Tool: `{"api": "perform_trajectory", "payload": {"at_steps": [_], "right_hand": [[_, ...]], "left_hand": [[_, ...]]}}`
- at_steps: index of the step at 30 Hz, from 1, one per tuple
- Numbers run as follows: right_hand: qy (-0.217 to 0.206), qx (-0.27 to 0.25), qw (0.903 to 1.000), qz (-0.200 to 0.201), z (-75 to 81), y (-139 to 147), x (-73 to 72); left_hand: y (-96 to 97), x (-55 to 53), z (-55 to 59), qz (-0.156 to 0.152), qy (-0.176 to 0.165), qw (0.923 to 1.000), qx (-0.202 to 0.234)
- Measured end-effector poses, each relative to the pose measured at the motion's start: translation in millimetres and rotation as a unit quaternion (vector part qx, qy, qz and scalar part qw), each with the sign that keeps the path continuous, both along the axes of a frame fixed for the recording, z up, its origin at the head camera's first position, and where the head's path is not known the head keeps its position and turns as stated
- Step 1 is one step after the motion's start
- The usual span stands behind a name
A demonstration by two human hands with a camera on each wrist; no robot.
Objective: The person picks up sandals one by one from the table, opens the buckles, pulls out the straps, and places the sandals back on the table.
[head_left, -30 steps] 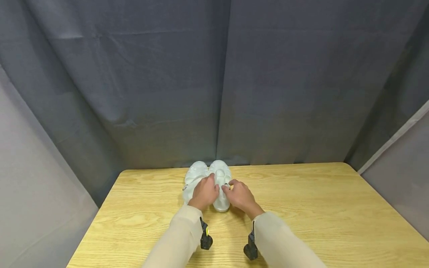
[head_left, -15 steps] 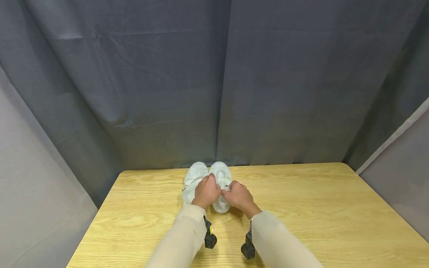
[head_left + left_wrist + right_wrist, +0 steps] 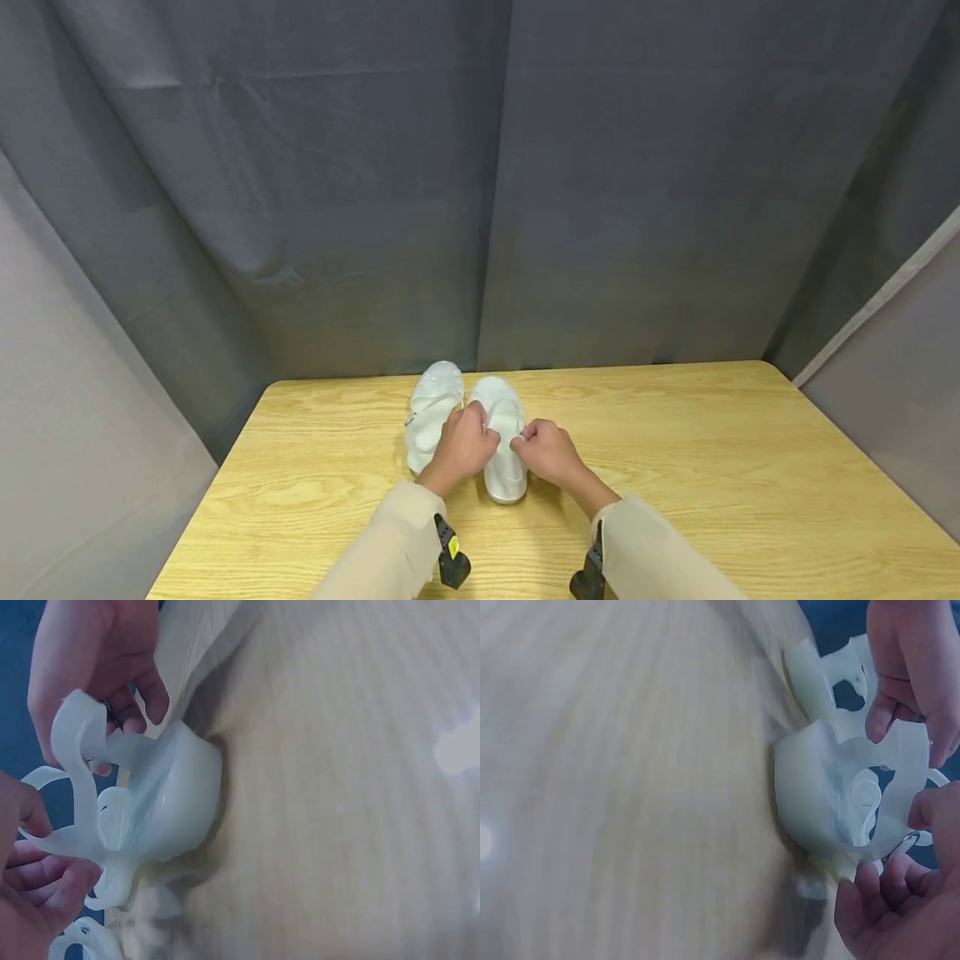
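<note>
Left hand [image 3: 467,443]: fingers curled, thumb and fingers pinching the left side of the ankle strap [image 3: 86,806]. Right hand [image 3: 549,452]: fingers curled, thumb and fingers pinching the strap's right side at the shiny buckle [image 3: 907,843]. The strap stands raised between the hands. The right-hand sandal [image 3: 505,475], white, rests on the wooden table [image 3: 690,475] near its far edge, between both hands. Long axis: near to far; toe far and slightly left, heel near. The left-hand sandal [image 3: 426,432] lies just beside it, toe far and slightly right.
</note>
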State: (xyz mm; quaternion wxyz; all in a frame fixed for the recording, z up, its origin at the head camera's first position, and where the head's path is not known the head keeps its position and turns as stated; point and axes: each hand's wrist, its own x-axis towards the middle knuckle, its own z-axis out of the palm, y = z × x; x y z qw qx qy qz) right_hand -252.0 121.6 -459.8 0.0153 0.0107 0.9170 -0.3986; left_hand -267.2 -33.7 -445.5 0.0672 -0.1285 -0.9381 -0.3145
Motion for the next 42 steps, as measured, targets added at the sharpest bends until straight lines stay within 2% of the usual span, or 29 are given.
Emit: {"api": "perform_trajectory", "payload": {"at_steps": [8, 15, 24, 29, 33, 37, 42], "right_hand": [[-0.01, -0.091, 0.9957, 0.013, -4.7, 9, 29.4], [-0.033, -0.166, 0.9854, 0.019, -7.5, 16, 51.2], [-0.043, -0.218, 0.9746, 0.028, -17.6, 18, 73.0], [-0.062, -0.242, 0.967, 0.05, -19.3, 22, 86.3], [-0.084, -0.265, 0.9568, 0.085, -21.3, 27, 93.2], [-0.107, -0.289, 0.9405, 0.143, -22.2, 35, 97.8], [-0.133, -0.315, 0.92, 0.191, -20.4, 44, 99.1]], "left_hand": [[-7.0, 25.4, -5.1, -0.015, -0.02, 0.9965, 0.08], [-11.7, 44.3, -6.7, -0.028, -0.036, 0.991, 0.126], [-20.0, 69.3, -10.5, -0.055, -0.065, 0.9799, 0.18], [-22.4, 82.7, -12.2, -0.068, -0.07, 0.9742, 0.203], [-22.9, 93.3, -11.5, -0.072, -0.076, 0.9718, 0.211], [-25.0, 103.1, -10.0, -0.084, -0.092, 0.9671, 0.222], [-25.2, 107.8, -10.0, -0.091, -0.106, 0.9607, 0.24]]}}
